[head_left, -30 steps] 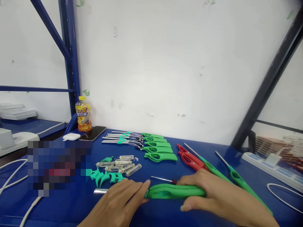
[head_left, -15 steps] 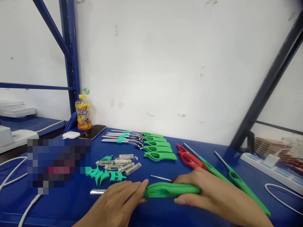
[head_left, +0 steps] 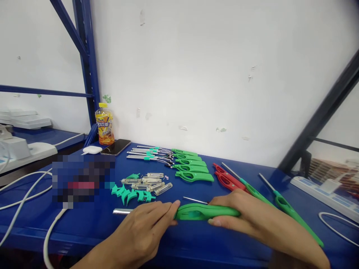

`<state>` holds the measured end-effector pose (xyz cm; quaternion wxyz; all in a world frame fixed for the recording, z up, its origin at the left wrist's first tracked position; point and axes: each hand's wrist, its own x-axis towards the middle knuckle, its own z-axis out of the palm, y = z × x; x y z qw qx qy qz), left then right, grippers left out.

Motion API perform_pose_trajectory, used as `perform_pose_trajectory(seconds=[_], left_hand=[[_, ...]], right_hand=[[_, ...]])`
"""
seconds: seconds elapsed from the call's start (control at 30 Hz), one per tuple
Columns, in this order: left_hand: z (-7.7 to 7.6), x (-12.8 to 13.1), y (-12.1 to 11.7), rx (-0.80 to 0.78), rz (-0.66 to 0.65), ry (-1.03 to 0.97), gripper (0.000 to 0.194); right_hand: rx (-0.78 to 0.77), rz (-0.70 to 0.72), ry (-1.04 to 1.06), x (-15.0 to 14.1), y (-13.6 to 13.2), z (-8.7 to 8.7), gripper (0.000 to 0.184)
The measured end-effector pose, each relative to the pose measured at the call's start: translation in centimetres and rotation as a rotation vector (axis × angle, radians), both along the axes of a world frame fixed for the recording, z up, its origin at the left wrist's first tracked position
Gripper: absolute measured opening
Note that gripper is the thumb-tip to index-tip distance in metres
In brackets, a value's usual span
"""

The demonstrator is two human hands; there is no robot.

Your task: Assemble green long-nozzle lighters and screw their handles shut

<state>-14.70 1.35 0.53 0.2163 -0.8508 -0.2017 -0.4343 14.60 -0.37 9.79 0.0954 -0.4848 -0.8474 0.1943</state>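
The lighter (head_left: 206,212) was found near the middle of the worktop's (head_left: 185,243) front edge, lengthwise along that edge; whether it rested on the surface or was held clear could not be told. Left hand (head_left: 144,228): fingers (head_left: 165,209) pressed together and closed around the lighter between the bright tube (head_left: 122,211) and the green handle (head_left: 223,211). Right hand (head_left: 242,209): butt of the handle pinched, thumb (head_left: 218,222) on the near side, other fingers over the far side, partly hidden. Assessment: a light, stiff piece; its smooth plastic could slip under a loose hold, and the slim tube was judged the weaker part. Best hold: the broad butt, steadied beside the tube. Farther from the front edge lay a screwdriver (head_left: 194,200), triggers (head_left: 131,195) and clear tanks (head_left: 151,183).
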Motion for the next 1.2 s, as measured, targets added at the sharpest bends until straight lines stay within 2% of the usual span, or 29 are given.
perform_pose_trajectory(seconds=[0.17,0.27,0.37,0.5,0.6,0.73,0.83,1.0,1.2], left_hand=[[0.0,-0.2,0.5,-0.065,-0.076,0.011,0.039],[-0.2,-0.3,0.8,-0.093,-0.079,0.025,0.044],[-0.2,-0.1,0.7,-0.096,-0.069,0.008,0.041],[0.3,0.5,0.1,-0.017,-0.042,-0.017,0.028],[0.7,0.9,-0.6,0.071,0.006,0.018,0.027],[0.7,1.4,-1.0,0.139,0.089,0.032,0.027],[0.4,1.8,-0.8,0.068,0.136,0.027,0.026],[0.2,1.7,-1.0,-0.07,0.122,0.132,0.033],[1.0,1.0,-1.8,-0.132,0.126,0.197,0.027]], right_hand=[[0.013,0.022,-0.011,-0.5,-0.2,0.2,0.047],[0.047,-0.004,0.001,-0.6,-0.2,0.1,0.046],[0.011,-0.002,-0.027,-0.8,-0.3,0.3,0.042],[-0.002,0.024,-0.04,-0.3,-0.9,0.7,0.041],[-0.004,0.018,-0.033,0.5,-1.5,1.0,0.041],[-0.125,-0.02,0.058,1.4,-2.0,1.4,0.038],[-0.099,-0.043,0.105,1.7,-2.1,1.6,0.039],[0.096,-0.01,0.094,1.3,-1.8,1.4,0.042],[-0.007,0.058,0.1,0.4,-1.4,1.3,0.032]])
